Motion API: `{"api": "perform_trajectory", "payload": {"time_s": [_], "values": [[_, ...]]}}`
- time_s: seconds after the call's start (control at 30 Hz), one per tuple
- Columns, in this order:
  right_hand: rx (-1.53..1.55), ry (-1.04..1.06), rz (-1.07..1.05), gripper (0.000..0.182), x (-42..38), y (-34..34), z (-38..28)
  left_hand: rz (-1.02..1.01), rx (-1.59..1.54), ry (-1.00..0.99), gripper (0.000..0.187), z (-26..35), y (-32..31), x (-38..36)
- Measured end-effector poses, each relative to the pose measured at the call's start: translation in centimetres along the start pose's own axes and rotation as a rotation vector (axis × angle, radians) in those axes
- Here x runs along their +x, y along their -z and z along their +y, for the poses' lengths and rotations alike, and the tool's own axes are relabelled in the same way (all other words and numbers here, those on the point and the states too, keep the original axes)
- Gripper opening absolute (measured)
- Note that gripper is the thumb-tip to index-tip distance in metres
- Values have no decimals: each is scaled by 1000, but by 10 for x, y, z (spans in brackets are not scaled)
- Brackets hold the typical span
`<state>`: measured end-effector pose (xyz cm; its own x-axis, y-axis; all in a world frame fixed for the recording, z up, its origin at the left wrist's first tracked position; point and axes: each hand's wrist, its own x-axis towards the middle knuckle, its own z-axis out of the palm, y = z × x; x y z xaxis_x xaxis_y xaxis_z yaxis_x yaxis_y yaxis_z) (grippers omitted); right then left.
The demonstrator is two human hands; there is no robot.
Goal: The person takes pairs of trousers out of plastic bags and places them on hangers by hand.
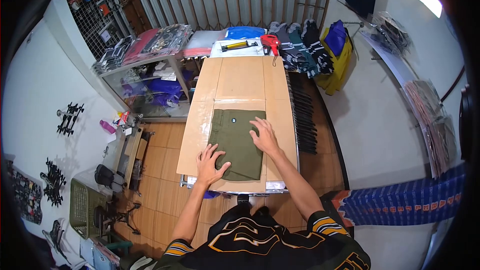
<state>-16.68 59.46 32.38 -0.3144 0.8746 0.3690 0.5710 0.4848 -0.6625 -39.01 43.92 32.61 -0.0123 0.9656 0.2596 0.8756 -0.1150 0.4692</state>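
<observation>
Folded olive-green pants (239,147) lie flat on a cardboard sheet (240,80) that covers the table in front of me. A gathered elastic edge runs along their left side, and a small dark label with a white mark shows near the top. My left hand (211,166) rests at the lower left edge of the cloth, fingers apart. On the right edge, about halfway up, my right hand (264,137) touches the fabric with its fingers spread. Neither hand grips anything.
Beyond the cardboard lie a red tagging gun or similar tool (270,45), a yellow-and-black tool (235,46) and folded dark clothes (312,50). A glass cabinet (145,87) stands at the left with packed garments on top. Hangers (304,115) line the table's right side.
</observation>
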Motion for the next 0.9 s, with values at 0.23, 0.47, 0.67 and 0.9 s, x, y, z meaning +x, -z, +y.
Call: {"api": "perform_trajectory", "payload": {"time_s": [0.23,0.47,0.67,0.9], "values": [[-284,-73,-128,40,-7,-9,-3,71,-78,147,53,50,-12,-15],[-367,-86,-92,41,-10,-12,-7,-191,-117,299,82,76,-13,-17],[-502,-145,-1,48,-20,-18,-22,-82,-78,210,67,18,-12,23],[-581,-268,-15,65,-48,-23,-59,-19,-50,99,49,-38,-25,88]]}}
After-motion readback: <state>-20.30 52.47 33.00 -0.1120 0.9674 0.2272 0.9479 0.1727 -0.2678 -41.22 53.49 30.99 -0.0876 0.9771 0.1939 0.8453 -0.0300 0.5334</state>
